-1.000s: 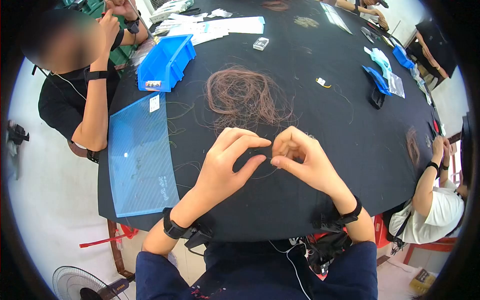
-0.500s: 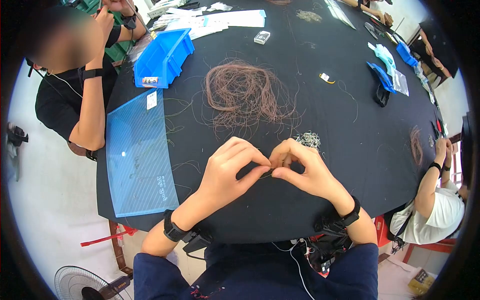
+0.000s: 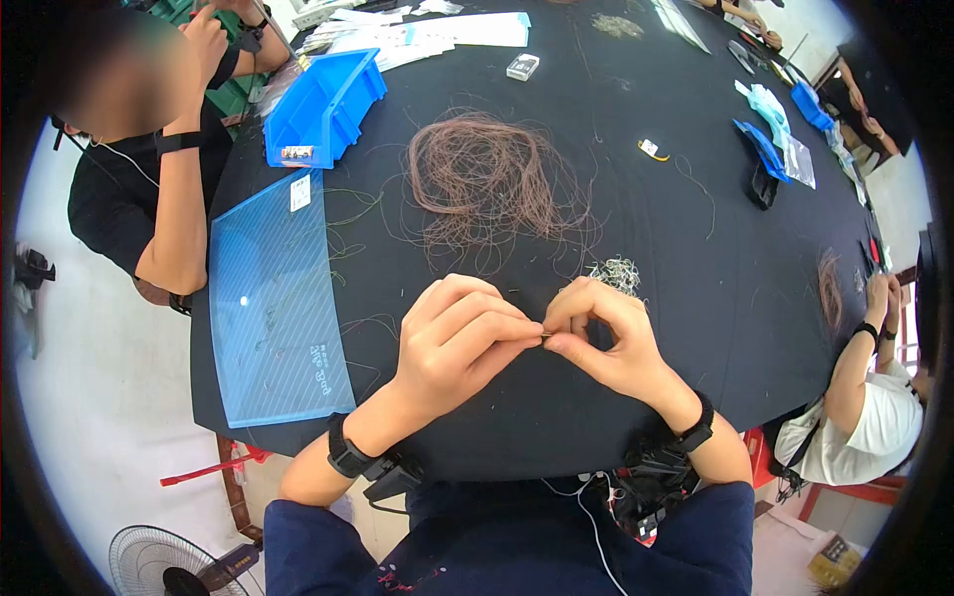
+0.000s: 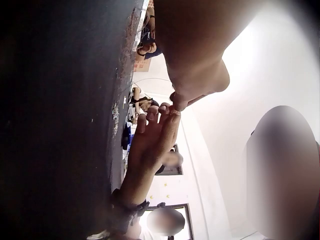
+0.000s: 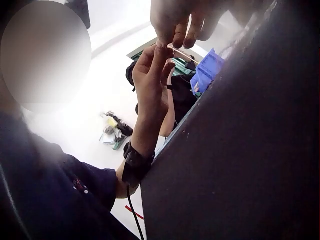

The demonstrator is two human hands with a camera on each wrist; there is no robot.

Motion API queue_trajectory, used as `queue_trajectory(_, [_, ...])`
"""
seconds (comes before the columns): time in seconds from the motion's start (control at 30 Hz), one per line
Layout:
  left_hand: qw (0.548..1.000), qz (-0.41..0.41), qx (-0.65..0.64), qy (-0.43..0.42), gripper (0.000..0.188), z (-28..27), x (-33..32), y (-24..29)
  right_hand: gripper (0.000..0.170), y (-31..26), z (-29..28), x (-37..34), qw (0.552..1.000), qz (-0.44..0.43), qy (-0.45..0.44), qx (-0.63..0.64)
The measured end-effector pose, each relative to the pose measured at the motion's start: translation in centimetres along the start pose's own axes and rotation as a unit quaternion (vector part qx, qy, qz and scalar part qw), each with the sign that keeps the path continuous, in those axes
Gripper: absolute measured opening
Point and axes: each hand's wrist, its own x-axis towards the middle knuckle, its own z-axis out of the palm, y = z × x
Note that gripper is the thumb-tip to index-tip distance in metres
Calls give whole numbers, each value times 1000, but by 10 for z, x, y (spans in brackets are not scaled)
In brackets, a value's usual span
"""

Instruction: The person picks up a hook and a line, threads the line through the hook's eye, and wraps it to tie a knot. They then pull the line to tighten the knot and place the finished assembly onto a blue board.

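Note:
In the head view, my left hand (image 3: 462, 343) and right hand (image 3: 611, 338) meet fingertip to fingertip above the near part of the table. Between them is a thin strand (image 3: 546, 336), mostly covered by the fingers. Left thumb and fingers pinch it; the right thumb and index finger pinch close beside them. A short pale length of the strand (image 5: 181, 53) shows at the fingertips in the right wrist view. Just beyond the right hand lies a heap of small pale bits (image 3: 618, 275). Farther out is a loose coil of thin brown strands (image 3: 477, 179).
A translucent blue folder (image 3: 278, 308) lies on the left of the black table (image 3: 477, 427), with a blue bin (image 3: 328, 109) behind it. A small white box (image 3: 523, 67) and a yellow-and-white tag (image 3: 651, 149) lie farther back. Other people sit around the table.
My fingertips, slightly apart a second ago, have come together at the strand. The left fingers have flattened against the thumb. Both hands sit slightly lower in view, uncovering the pale bits.

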Motion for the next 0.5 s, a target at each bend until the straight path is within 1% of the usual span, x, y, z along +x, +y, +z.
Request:
queue_trajectory(0.07, [1000, 2, -4, -2, 21, 0, 0, 0, 12, 1, -2, 0, 1000, -16, -7, -24])
queue_trajectory(0.3, [999, -14, -27, -21, 21, -3, 3, 3, 13, 2, -3, -1, 998, -50, 25, -24])
queue_trajectory(0.4, [1000, -10, -16, -21, 21, -3, 3, 3, 13, 3, -4, -1, 998, -55, 24, -29])
queue_trajectory(0.5, [1000, -5, -14, -4, 21, -1, 2, 3, 14, 2, -4, -2, 998, -54, 23, -32])
